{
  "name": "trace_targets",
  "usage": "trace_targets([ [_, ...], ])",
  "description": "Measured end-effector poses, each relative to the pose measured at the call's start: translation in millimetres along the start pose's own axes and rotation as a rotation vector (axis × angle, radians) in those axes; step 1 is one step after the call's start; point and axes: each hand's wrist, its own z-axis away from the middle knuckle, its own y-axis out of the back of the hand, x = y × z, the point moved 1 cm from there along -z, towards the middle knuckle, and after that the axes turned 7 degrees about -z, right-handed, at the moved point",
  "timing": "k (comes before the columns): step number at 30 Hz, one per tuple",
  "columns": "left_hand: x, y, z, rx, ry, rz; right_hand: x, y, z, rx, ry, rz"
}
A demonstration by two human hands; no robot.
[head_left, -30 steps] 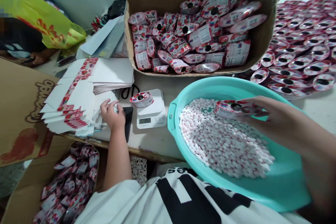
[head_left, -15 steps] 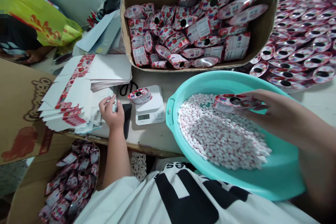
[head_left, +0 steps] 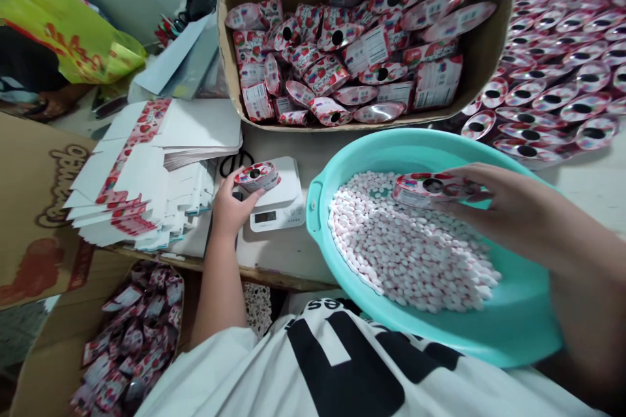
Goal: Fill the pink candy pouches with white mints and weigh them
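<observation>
A small red and white packet (head_left: 257, 176) with a dark round hole on top is at the digital scale (head_left: 278, 218), and my left hand (head_left: 233, 207) grips it between thumb and fingers. Whether it still rests on the scale's plate, I cannot tell. My right hand (head_left: 482, 192) holds a similar packet (head_left: 415, 190), hole upward, over the turquoise basin (head_left: 518, 332). Many small white candies (head_left: 415, 254) lie in the basin below it.
A cardboard box (head_left: 229, 88) of packets stands behind the basin, with rows of packets (head_left: 552, 101) at right. White card sheets (head_left: 195, 120) are stacked left. Another box (head_left: 44, 371) of packets sits low at left. A person's hand (head_left: 56, 103) shows far left.
My left hand has moved right and up from beside the card stack and taken hold of the packet at the scale. My right hand still holds its packet over the basin.
</observation>
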Motion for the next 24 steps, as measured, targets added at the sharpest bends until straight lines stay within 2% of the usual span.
trace_targets([
  [2, 16, 0.0, -6, 0.026, 0.008, -0.017, 0, 0, 0, -0.023, -0.010, -0.014],
  [3, 27, 2.1, -9, 0.055, -0.033, -0.030, -1, 0, 0, -0.026, -0.015, -0.018],
  [7, 81, 16.1, -17, 0.154, -0.349, -0.082, -8, 2, 1, -0.022, -0.042, -0.017],
  [10, 113, 18.1, -18, 0.114, -0.517, -0.112, -15, 4, 1, -0.024, -0.053, -0.017],
  [12, 125, 14.6, -18, 0.057, -0.588, -0.151, -18, 6, 1, -0.022, -0.050, -0.006],
  [16, 134, 11.1, -16, 0.082, -0.621, -0.179, -20, 7, 1, -0.023, -0.045, -0.015],
  [22, 124, 10.8, -15, 0.050, -0.674, -0.261, -21, 7, 1, -0.045, -0.059, 0.012],
  [24, 120, 11.0, -15, 0.094, -0.651, -0.260, -22, 7, 2, -0.050, -0.074, 0.010],
])
